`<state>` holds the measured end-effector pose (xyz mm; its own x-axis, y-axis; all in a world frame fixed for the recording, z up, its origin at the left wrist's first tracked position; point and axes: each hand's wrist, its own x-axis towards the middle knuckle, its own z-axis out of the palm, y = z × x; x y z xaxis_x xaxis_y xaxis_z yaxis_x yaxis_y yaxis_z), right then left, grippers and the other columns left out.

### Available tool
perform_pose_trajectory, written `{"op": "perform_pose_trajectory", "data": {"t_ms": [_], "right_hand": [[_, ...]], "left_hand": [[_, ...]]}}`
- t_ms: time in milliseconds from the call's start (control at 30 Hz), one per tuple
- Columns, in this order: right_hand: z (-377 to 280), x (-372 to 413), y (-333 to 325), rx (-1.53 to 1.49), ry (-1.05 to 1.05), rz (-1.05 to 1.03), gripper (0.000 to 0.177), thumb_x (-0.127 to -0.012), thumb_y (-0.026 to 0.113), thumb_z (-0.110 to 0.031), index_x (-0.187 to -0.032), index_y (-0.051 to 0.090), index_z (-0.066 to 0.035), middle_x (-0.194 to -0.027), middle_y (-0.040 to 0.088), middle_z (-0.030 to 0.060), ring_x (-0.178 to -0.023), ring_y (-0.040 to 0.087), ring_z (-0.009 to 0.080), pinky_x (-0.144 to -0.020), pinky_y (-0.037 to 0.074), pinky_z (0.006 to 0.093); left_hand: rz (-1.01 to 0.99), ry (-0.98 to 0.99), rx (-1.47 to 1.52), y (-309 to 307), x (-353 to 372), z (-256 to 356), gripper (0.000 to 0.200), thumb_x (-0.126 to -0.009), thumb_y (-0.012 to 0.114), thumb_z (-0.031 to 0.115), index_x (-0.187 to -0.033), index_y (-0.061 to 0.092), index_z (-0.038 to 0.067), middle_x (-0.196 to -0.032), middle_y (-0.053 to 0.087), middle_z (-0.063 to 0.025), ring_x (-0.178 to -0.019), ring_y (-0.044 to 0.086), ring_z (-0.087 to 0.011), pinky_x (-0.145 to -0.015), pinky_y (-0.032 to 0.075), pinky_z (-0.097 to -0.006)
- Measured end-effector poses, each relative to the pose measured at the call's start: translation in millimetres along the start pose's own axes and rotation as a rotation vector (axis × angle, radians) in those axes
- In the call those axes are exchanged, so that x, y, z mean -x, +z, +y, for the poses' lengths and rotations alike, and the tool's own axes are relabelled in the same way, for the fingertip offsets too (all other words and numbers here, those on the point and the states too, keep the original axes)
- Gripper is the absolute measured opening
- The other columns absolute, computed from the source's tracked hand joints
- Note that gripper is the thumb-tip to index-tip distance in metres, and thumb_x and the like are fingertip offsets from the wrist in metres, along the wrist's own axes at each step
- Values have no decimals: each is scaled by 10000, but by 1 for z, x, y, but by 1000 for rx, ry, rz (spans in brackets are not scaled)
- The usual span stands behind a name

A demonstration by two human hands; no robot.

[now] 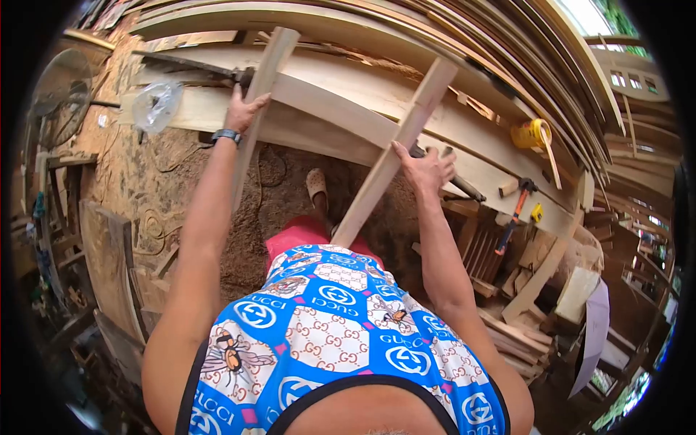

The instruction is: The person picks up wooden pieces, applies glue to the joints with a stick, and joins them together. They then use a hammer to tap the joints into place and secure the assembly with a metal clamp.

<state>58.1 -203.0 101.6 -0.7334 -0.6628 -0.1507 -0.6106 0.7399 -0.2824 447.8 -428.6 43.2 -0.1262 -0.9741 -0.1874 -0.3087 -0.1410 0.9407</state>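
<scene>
Two upright wooden boards, a left board (273, 61) and a right board (424, 101), are joined by a shorter crosspiece (326, 103) between them. My left hand (245, 114) is closed around the edge of the left board, beside a dark metal bar clamp (196, 65) that sticks out to the left. On the other side, my right hand (428, 171) grips the dark screw end (467, 188) of what looks like the same clamp. Its thumb presses against the right board. The lower end of the right board rests near my lap.
Long planks (312, 141) lie beneath the frame, with stacked timber (478, 43) beyond. A hammer (518, 214), a yellow tape measure (536, 212) and a yellow tub (529, 134) sit right. A clear plastic bag (156, 105) lies left. Sawdust covers the ground.
</scene>
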Motion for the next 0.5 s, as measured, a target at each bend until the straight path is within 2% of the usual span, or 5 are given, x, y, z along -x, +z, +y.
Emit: {"op": "perform_pose_trajectory", "data": {"t_ms": [167,233,367,433,500], "right_hand": [[-1,-5,5,32,7,24,1118,-634,718,-874,-1265,621,45,-1485,350,353,-1398,333,496,-1194,212,556],[-4,-4,3,31,10,17,1111,-636,737,-847,-1278,609,50,-1476,357,344,-1389,334,493,-1197,206,545],[-7,-5,-2,46,27,-27,1109,-636,752,-826,-1286,603,60,-1478,353,333,-1403,317,486,-1205,204,541],[-7,-5,-2,46,22,-20,1109,-637,755,-821,-1291,601,61,-1482,349,334,-1413,310,488,-1209,199,542],[-7,-6,-2,30,30,-46,1101,-642,762,-809,-1296,600,61,-1490,343,339,-1427,298,493,-1217,188,545]], "left_hand": [[192,47,-319,-14,-22,-38,1021,-858,804,519,-1511,352,-122,-1266,655,-251,-1185,651,-233,-964,541,-313],[76,-68,310,-24,-16,-18,838,-880,764,510,-1395,511,-102,-1278,650,-256,-1137,686,-218,-884,567,-270],[393,-315,466,-52,-43,-29,523,-923,701,369,-1187,653,-80,-1149,717,-219,-1032,736,-234,-813,588,-275],[451,-527,-17,-60,-62,-17,350,-925,613,273,-1056,709,-37,-1002,761,-187,-944,763,-267,-799,607,-334],[540,-523,-156,-63,-85,-15,365,-915,611,299,-1031,723,-28,-967,765,-194,-934,764,-292,-830,605,-363]]}}
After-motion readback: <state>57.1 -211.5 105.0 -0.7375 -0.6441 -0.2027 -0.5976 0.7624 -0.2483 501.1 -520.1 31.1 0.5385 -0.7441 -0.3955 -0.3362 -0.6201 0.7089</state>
